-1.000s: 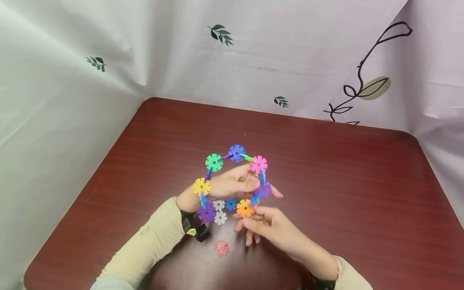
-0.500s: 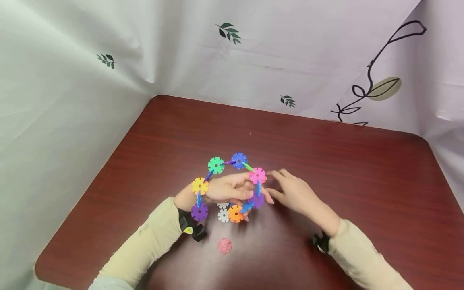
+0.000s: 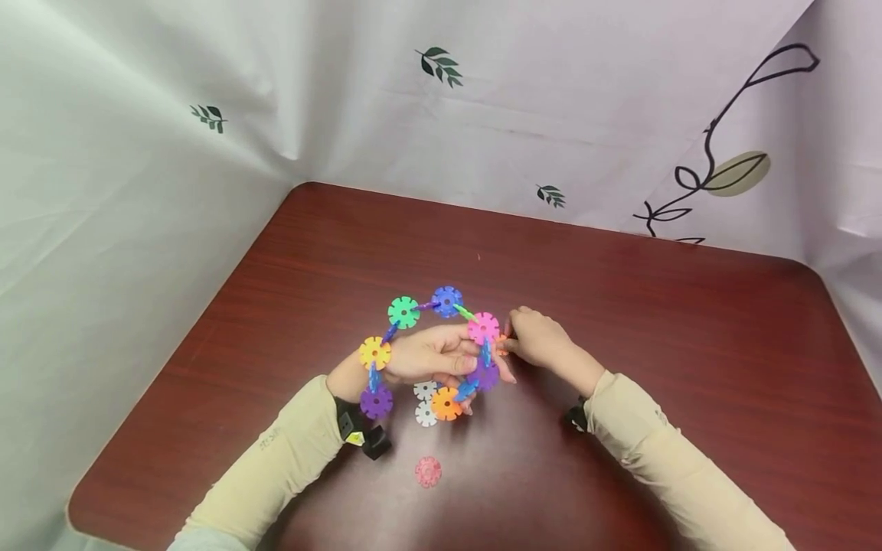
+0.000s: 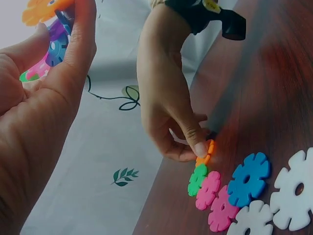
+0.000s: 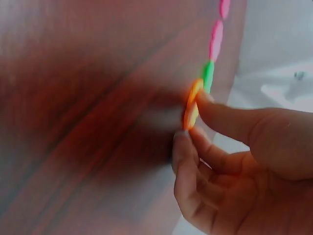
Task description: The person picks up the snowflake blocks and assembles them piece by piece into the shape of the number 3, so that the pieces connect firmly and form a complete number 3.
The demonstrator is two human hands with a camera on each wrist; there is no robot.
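My left hand [image 3: 429,356] holds up a curved chain of notched plastic snowflake discs, thumb against the purple disc [image 3: 486,375]. The chain arcs over my wrist, from an orange disc [image 3: 446,403] through a pink disc [image 3: 484,328] and a green disc [image 3: 403,312] to another purple disc [image 3: 376,401]. Beyond it, at the table, my right hand [image 3: 543,339] pinches a loose orange snowflake disc [image 5: 191,108] between thumb and fingers. Beside that disc lie a green disc [image 4: 197,180] and a pink disc [image 4: 208,190] in the left wrist view.
On the dark red table [image 3: 606,306] lie a blue disc [image 4: 256,171], white discs [image 3: 426,414] and, nearer the front, a red disc [image 3: 428,472]. A pale curtain [image 3: 331,92] with leaf prints borders the table at the back and sides.
My right hand has left the chain's orange end, moved away to the right and back, and now pinches a loose orange disc. The left hand keeps the chain, slightly shifted.
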